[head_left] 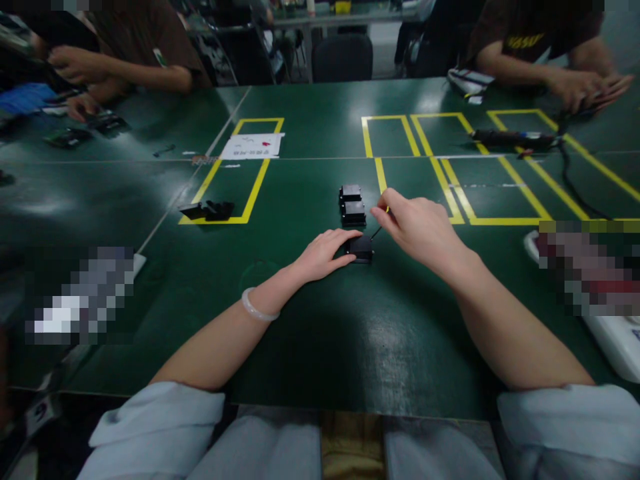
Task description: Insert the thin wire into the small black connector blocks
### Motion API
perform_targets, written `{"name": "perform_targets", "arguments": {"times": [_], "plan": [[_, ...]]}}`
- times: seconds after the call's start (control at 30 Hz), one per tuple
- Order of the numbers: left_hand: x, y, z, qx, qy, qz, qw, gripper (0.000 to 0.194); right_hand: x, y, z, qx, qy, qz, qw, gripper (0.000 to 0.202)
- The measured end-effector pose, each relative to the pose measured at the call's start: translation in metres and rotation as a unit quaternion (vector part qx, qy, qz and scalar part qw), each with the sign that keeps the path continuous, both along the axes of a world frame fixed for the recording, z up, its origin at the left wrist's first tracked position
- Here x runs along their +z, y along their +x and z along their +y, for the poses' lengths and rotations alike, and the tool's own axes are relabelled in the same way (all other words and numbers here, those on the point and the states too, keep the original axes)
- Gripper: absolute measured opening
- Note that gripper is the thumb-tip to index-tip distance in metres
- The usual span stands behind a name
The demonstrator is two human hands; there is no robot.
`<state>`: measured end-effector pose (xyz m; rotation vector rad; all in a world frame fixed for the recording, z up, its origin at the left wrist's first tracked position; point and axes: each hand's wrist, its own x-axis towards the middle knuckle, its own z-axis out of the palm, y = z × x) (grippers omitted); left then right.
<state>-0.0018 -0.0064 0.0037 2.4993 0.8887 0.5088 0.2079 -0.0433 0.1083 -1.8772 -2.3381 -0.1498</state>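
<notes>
Left hand (321, 256) holds a black block (362, 249) between thumb and fingers, right hand (423, 223) pinching a thin tool (377, 233).

Nothing can be read with certainty. A white sheet (245, 146) on the counter (300, 360) bears a row of upside-down characters, too small to make out, and yellow lettering (523, 43) on a co-worker's dark shirt (493, 33) is blurred.
</notes>
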Motion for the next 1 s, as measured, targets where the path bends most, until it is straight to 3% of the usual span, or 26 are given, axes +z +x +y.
{"name": "perform_targets", "arguments": {"times": [1.0], "plan": [[-0.0007,-0.0001,0.0001,0.001,0.007,0.006,1.0,0.049,-0.0016,-0.0003,0.0008,-0.001,0.001,0.007,1.0,0.039]]}}
